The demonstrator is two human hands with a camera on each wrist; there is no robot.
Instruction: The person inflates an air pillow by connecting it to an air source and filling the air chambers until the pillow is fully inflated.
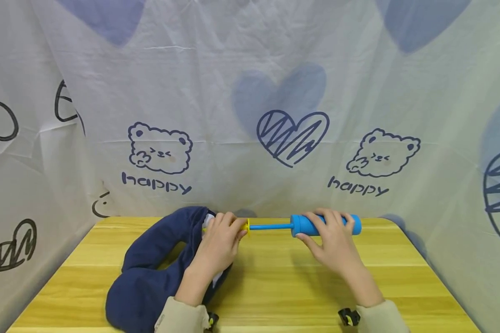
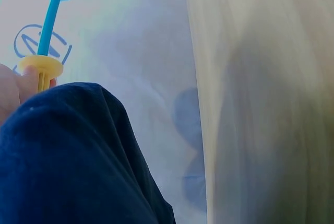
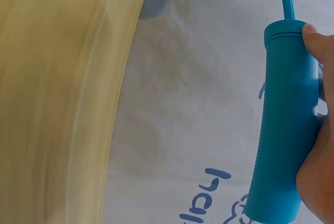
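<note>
Probably light and stiff, the pump barrel point(image 1: 306, 225), lower right, suits the right hand point(image 1: 336, 245) gripping it. The left hand point(image 1: 219, 238) holds the yellow end point(image 1: 248, 227).

"happy" point(image 1: 156, 183) stands twice on the pale cloth backdrop point(image 1: 229, 180)

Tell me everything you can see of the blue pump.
The pump looks like plastic: a thick blue cylinder with a ribbed collar, a thin blue rod extended from one end, then a flanged yellow piece. It is held roughly level over the wooden table, rod toward the left. The right hand grips the cylinder; the left hand holds the yellow piece beside the navy cushion.
</note>
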